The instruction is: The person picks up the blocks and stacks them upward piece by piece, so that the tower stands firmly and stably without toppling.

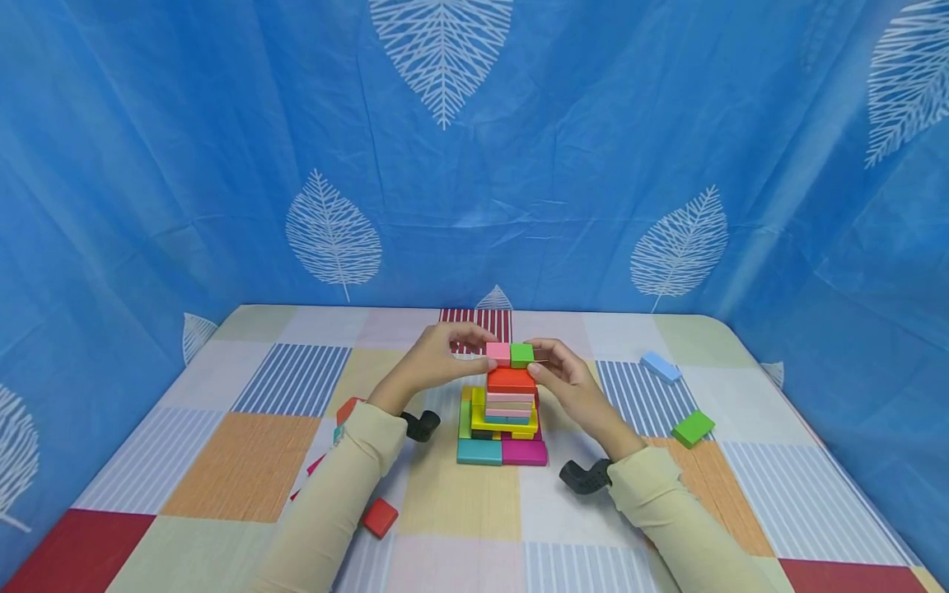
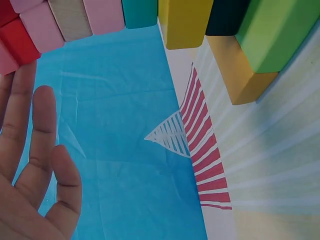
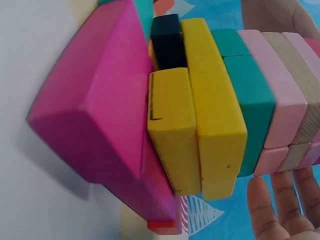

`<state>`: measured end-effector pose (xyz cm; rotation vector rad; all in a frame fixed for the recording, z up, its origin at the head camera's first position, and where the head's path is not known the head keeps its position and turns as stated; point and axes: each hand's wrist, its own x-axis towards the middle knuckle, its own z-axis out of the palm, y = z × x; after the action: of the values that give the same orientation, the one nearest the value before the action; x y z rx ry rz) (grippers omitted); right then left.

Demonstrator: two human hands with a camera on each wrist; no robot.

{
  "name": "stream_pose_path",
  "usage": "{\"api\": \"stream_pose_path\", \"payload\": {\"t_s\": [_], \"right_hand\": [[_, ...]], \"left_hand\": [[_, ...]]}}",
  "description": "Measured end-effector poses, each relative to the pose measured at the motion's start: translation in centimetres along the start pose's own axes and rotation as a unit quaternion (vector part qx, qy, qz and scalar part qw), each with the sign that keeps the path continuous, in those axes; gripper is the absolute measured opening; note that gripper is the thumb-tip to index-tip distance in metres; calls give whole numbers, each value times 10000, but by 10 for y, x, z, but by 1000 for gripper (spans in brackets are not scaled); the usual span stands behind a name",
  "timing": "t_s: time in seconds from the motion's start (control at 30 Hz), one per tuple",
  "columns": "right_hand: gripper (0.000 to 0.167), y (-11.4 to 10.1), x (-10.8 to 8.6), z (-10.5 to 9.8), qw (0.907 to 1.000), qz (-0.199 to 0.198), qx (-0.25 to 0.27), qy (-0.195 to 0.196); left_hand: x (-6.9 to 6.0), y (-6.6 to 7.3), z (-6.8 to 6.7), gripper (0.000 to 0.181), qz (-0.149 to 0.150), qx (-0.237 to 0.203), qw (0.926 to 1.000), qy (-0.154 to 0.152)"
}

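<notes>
Left hand (image 1: 437, 360) pinches the pink block (image 1: 497, 354), right hand (image 1: 569, 380) the green block (image 1: 522, 356), thumbs at the near side. Both blocks sit side by side atop the tower, right on the orange-red block (image 1: 511, 380). Below: pink and yellow layers, then teal block (image 1: 479, 452) and magenta block (image 1: 525, 453) at the base (side by side) on the patchwork surface (image 1: 460, 511). Loose light-blue block (image 1: 661, 367) and bright-green block (image 1: 693, 429) lie right, red block (image 1: 381, 518) by left sleeve (image 1: 326, 502).

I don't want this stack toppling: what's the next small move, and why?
Perhaps gently square the pink block and green block, since they sit side by side atop the stack with the left hand and right hand at their outer sides.
</notes>
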<state>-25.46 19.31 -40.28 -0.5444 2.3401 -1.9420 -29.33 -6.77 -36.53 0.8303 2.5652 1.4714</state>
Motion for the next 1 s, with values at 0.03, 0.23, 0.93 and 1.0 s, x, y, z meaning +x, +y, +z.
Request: {"api": "stream_pose_path", "payload": {"t_s": [0.03,0.23,0.93,1.0], "right_hand": [[44,0,0,1,10000,-6,-34,23],[43,-3,1,5,9999,-14,-111,43],[70,13,0,-13,9957,-266,-66,-880],[68,13,1,-12,9956,-267,-96,-894]], "left_hand": [[0,0,0,36,19,18,10000,8],[-1,-2,0,37,48,51,10000,31],[-99,-12,-49,32,-185,531,9867,-1528],[-114,-12,-53,30,-276,603,9806,-1843]]}}
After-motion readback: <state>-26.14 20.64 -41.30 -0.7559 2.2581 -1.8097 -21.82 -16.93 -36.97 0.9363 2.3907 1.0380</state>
